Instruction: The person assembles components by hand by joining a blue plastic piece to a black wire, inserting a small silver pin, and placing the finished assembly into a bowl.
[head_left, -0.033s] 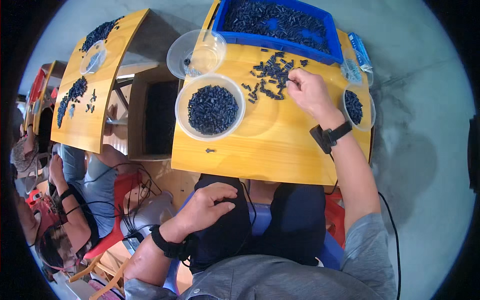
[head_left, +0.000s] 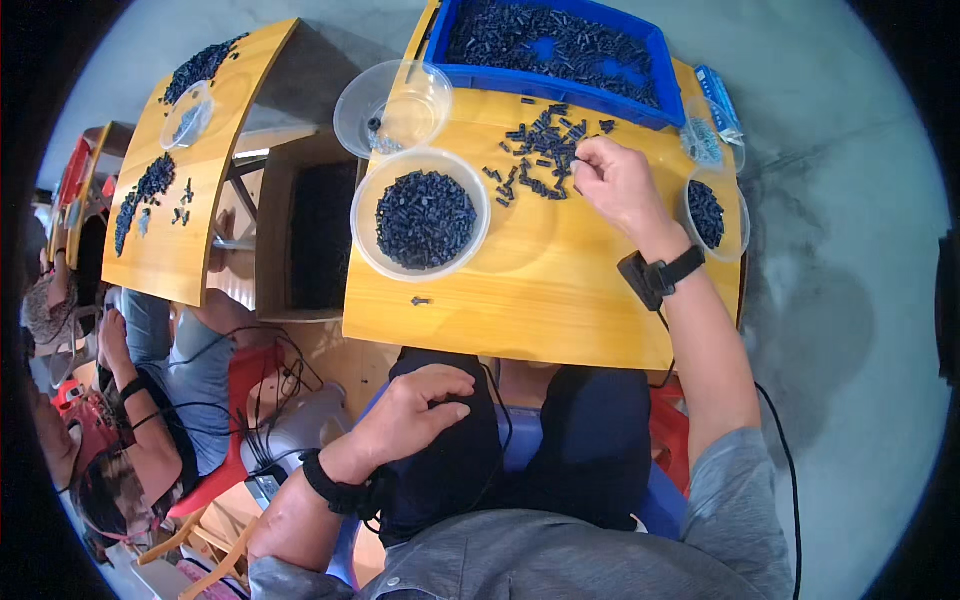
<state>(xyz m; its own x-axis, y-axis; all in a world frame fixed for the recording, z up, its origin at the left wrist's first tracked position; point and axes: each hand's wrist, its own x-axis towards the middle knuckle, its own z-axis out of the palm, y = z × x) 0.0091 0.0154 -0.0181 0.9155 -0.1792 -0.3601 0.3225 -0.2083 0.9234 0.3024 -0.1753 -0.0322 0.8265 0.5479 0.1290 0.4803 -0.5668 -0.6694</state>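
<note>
My right hand [head_left: 618,183] is at the right edge of a loose pile of small dark cylindrical parts [head_left: 545,150] on the yellow table. Its fingers are curled in, thumb against them; whatever they pinch, if anything, is hidden. Over my left thigh rests my left hand [head_left: 415,410], loosely bent, with a gap between thumb and fingers and nothing seen in it. A clear round tub [head_left: 362,232] full of similar dark parts [head_left: 425,220] stands left of the pile. One small dark part [head_left: 421,301] lies alone near the table's front edge.
Behind the pile is a blue tray [head_left: 560,85] of dark parts. A clear bowl [head_left: 400,95] overhangs the left edge. Smaller tubs [head_left: 742,225] and a blue-white packet [head_left: 720,105] line the right side. Another person [head_left: 150,450] sits left, by a second table [head_left: 225,150].
</note>
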